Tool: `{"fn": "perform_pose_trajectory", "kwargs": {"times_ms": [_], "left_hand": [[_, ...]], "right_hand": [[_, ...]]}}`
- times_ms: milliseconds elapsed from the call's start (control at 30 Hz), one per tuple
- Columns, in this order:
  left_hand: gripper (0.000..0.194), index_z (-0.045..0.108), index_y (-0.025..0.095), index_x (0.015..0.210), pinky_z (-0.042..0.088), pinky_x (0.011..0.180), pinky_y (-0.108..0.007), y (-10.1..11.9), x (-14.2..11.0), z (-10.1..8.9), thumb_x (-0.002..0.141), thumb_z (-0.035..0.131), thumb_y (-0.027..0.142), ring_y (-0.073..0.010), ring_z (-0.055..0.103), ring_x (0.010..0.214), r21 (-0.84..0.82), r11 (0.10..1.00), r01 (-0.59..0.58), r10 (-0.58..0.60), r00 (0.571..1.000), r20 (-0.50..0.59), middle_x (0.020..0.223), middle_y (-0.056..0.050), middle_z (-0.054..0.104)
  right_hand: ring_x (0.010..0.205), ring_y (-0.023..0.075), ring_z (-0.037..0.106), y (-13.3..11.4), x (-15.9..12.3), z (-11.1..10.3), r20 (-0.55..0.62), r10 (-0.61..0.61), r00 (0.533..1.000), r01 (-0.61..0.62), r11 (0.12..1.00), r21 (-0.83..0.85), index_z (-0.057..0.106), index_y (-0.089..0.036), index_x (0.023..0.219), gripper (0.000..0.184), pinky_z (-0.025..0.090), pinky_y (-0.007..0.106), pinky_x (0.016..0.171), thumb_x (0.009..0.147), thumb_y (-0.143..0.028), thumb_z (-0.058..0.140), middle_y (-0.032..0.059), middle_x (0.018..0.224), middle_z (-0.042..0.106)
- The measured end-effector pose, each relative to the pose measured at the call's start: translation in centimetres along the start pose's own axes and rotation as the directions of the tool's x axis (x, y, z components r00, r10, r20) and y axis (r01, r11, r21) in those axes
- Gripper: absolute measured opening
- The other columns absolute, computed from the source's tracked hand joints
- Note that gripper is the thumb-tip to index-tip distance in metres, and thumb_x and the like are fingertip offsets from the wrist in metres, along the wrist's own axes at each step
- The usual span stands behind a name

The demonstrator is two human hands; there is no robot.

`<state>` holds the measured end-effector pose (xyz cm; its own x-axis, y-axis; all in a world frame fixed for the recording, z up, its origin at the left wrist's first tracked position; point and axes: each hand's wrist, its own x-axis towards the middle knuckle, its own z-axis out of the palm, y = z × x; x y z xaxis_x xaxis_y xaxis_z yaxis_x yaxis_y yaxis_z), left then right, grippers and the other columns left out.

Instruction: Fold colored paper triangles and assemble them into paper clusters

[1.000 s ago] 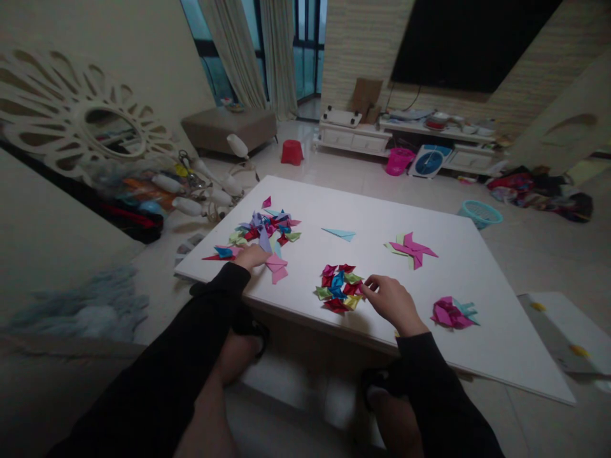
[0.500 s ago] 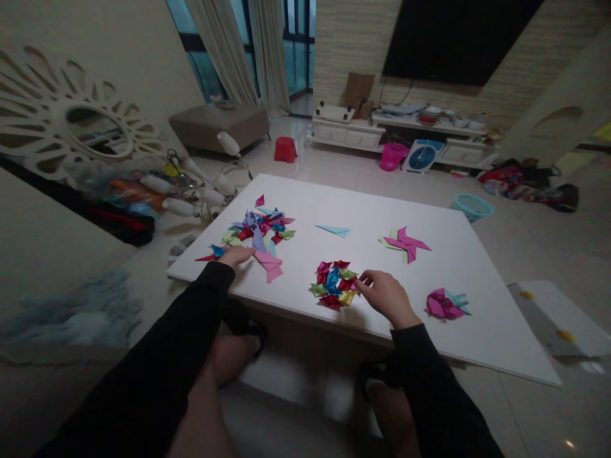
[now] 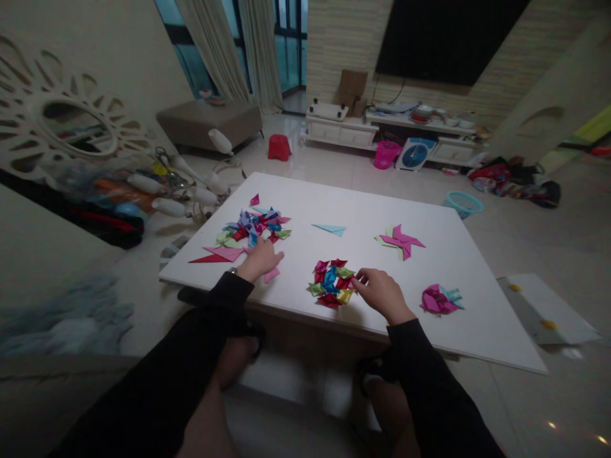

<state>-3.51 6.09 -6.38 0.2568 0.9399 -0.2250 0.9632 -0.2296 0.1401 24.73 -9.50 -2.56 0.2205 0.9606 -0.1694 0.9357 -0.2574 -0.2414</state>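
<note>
Head view: looks down on a white table (image 3: 358,200). Has the left hand (image 3: 261,259) low over the near side of a loose pile of folded paper (image 3: 260,221), bunched rather than spread, just beside a blue piece (image 3: 252,240); cannot tell whether gripping it. Covers part of a pink piece (image 3: 272,275) with that same hand. Has the right hand (image 3: 383,294) at the right edge of a round paper cluster (image 3: 330,278), narrowed at the tips; cannot tell whether pinching anything. Farther right, shows a magenta-and-green pinwheel (image 3: 401,241) and a magenta flower-like fold (image 3: 436,300).
</note>
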Motion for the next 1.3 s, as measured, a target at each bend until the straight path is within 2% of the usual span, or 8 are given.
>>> {"fn": "perform_pose_trajectory", "kwargs": {"times_ms": [100, 167, 267, 467, 600, 767, 967, 1300], "left_hand": [[0.047, 0.049, 0.008, 0.130, 0.041, 0.107, -0.036, 4.0, -2.5, 0.8, 0.093, 0.052, 0.037, -0.0293, 0.055, 0.122, -0.088, 0.955, -0.282, 0.277, 0.959, -0.057, 0.135, -0.021, 0.050], [0.044, 0.047, 0.014, 0.134, 0.041, 0.109, -0.036, 6.1, -4.1, 1.0, 0.092, 0.052, 0.029, -0.0287, 0.053, 0.124, -0.126, 0.877, -0.463, 0.458, 0.886, -0.070, 0.137, -0.017, 0.048], [0.044, 0.045, 0.017, 0.138, 0.038, 0.112, -0.038, 8.2, -6.0, 1.3, 0.094, 0.047, 0.023, -0.0282, 0.050, 0.129, -0.149, 0.758, -0.635, 0.627, 0.772, -0.101, 0.139, -0.015, 0.049], [0.053, 0.042, 0.013, 0.141, 0.032, 0.118, -0.039, 9.4, -8.2, 2.3, 0.090, 0.052, 0.019, -0.0280, 0.045, 0.135, -0.017, 0.564, -0.826, 0.817, 0.561, -0.137, 0.143, -0.017, 0.050], [0.051, 0.042, 0.010, 0.140, 0.036, 0.115, -0.041, 9.6, -8.5, 2.8, 0.090, 0.052, 0.015, -0.0279, 0.046, 0.136, 0.066, 0.470, -0.880, 0.874, 0.454, -0.172, 0.142, -0.018, 0.052], [0.054, 0.038, 0.011, 0.144, 0.039, 0.112, -0.039, 9.8, -8.0, 3.5, 0.092, 0.050, 0.015, -0.0259, 0.049, 0.135, 0.107, 0.451, -0.886, 0.884, 0.426, -0.192, 0.144, -0.017, 0.051], [0.061, 0.034, 0.010, 0.148, 0.037, 0.113, -0.038, 10.1, -7.8, 4.2, 0.089, 0.052, 0.013, -0.0254, 0.047, 0.136, 0.135, 0.432, -0.892, 0.897, 0.409, -0.168, 0.147, -0.017, 0.048], [0.060, 0.035, 0.009, 0.147, 0.034, 0.116, -0.038, 10.1, -7.7, 4.3, 0.090, 0.051, 0.012, -0.0252, 0.044, 0.139, 0.155, 0.432, -0.888, 0.897, 0.406, -0.175, 0.149, -0.017, 0.048]], "right_hand": [[0.083, 0.0205, 0.065, -0.3, 0.2, 0.1, 0.003, 0.005, 1.000, -0.005, 1.000, -0.021, 0.073, -0.024, 0.089, 0.026, 0.034, 0.027, 0.063, 0.092, -0.043, 0.056, 0.0059, 0.092, 0.074], [0.082, 0.0204, 0.065, -0.5, 0.2, 0.2, 0.000, 0.007, 1.000, -0.007, 1.000, -0.023, 0.073, -0.024, 0.089, 0.026, 0.033, 0.027, 0.062, 0.093, -0.043, 0.055, 0.0054, 0.091, 0.074], [0.081, 0.0198, 0.064, -0.6, 0.3, 0.3, -0.032, 0.002, 0.999, -0.002, 1.000, -0.002, 0.072, -0.024, 0.088, 0.025, 0.032, 0.028, 0.061, 0.092, -0.042, 0.056, 0.0039, 0.090, 0.074], [0.075, 0.0163, 0.060, -0.1, 0.9, 0.8, -0.194, -0.027, 0.981, 0.048, 0.993, 0.106, 0.071, -0.023, 0.093, 0.013, 0.036, 0.027, 0.065, 0.088, -0.029, 0.060, 0.0009, 0.090, 0.071], [0.072, 0.0147, 0.057, 0.2, 1.4, 1.3, -0.271, -0.174, 0.947, 0.227, 0.958, 0.177, 0.068, -0.021, 0.093, 0.012, 0.039, 0.026, 0.069, 0.084, -0.017, 0.062, 0.0005, 0.087, 0.066], [0.070, 0.0132, 0.054, 0.1, 1.2, 1.5, -0.283, -0.267, 0.921, 0.313, 0.941, 0.130, 0.068, -0.022, 0.096, 0.019, 0.037, 0.025, 0.066, 0.085, -0.011, 0.058, 0.0009, 0.093, 0.062], [0.079, 0.0153, 0.057, 0.0, 0.8, 1.1, -0.246, -0.274, 0.930, 0.286, 0.958, 0.011, 0.070, -0.024, 0.103, 0.026, 0.035, 0.026, 0.066, 0.086, -0.009, 0.057, 0.0022, 0.097, 0.062], [0.079, 0.0147, 0.059, -0.2, 0.6, 0.6, -0.205, -0.243, 0.948, 0.237, 0.970, -0.057, 0.071, -0.025, 0.096, 0.016, 0.032, 0.027, 0.063, 0.090, -0.017, 0.060, 0.0008, 0.095, 0.065]]}}
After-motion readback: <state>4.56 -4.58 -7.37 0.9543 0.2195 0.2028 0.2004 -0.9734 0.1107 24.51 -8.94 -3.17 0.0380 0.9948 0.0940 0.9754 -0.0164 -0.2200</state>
